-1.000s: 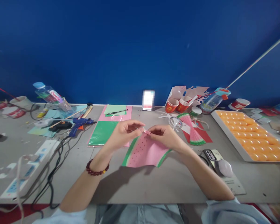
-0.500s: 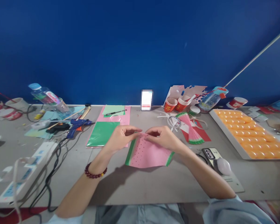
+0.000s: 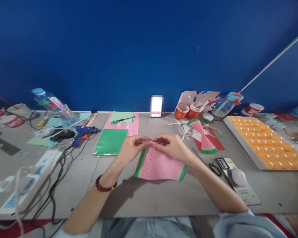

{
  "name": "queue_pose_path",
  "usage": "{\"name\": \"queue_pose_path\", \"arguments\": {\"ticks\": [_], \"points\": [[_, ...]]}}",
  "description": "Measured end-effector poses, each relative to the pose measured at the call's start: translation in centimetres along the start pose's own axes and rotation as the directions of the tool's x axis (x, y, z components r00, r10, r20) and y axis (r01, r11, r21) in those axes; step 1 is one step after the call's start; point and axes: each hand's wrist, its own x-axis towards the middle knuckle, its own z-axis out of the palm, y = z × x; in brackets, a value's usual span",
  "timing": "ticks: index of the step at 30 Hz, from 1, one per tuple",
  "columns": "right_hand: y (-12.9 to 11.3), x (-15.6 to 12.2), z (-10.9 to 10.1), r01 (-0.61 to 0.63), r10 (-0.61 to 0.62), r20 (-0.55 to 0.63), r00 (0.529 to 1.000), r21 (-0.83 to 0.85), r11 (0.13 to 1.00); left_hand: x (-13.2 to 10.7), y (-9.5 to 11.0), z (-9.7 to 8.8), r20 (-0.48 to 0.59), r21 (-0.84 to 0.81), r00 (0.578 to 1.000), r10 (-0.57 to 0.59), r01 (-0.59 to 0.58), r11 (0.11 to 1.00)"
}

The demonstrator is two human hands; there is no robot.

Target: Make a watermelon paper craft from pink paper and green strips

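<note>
A pink sheet of paper point(image 3: 161, 167) with dark seed dots and green side edges hangs from my fingers above the table. Its top edge is pinched by my left hand point(image 3: 134, 148), which is closed with thumb and forefinger together. My right hand point(image 3: 172, 147) pinches the same edge just beside it, fingertips almost meeting the left ones. Part of the sheet's right side is hidden behind my right hand and forearm. To the right lies a pleated watermelon-coloured paper fan point(image 3: 204, 137), pinched at its middle.
Green paper in clear wrap point(image 3: 110, 142), a pen point(image 3: 123, 120) and a blue glue gun point(image 3: 85, 132) lie to the left. Rightward are a tape roll point(image 3: 185, 129), red paper cups point(image 3: 181, 111), scissors point(image 3: 215, 169), a phone point(image 3: 222, 162) and a tray of orange domes point(image 3: 260, 142).
Both hands keep their pinch on the paper's top edge and have shifted very slightly. The sheet has dipped a little to the right, and more of the scissors shows beside my right forearm.
</note>
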Motion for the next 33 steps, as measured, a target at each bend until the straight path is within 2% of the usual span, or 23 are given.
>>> {"name": "queue_pose_path", "arguments": {"ticks": [5, 9, 13, 19, 33], "points": [[-0.9, -0.3, 0.1, 0.114, -0.113, -0.139, 0.984, 0.001, 0.993, 0.0, 1.5, 0.3, -0.021, -0.021, 0.997, 0.07, -0.071, 0.997], [-1.8, -0.6, -0.1, 0.117, -0.106, -0.214, 0.971, 0.039, 0.992, -0.2, 3.4, 0.0, 0.029, -0.005, 0.992, 0.121, -0.121, 0.993], [-2.5, -0.8, -0.3, 0.084, -0.068, -0.205, 0.976, 0.067, 0.994, -0.3, 4.6, -0.5, 0.068, 0.043, 0.992, 0.107, -0.111, 0.993], [-2.7, -0.8, -0.4, 0.049, -0.031, -0.171, 0.985, 0.1, 0.994, 0.1, 4.7, -0.6, 0.066, 0.128, 0.99, 0.123, -0.13, 0.983], [-3.0, -0.9, -0.1, 0.132, -0.128, -0.239, 0.963, 0.004, 0.991, -0.8, 5.3, -0.5, -0.015, 0.278, 0.975, 0.221, -0.208, 0.938]]}}
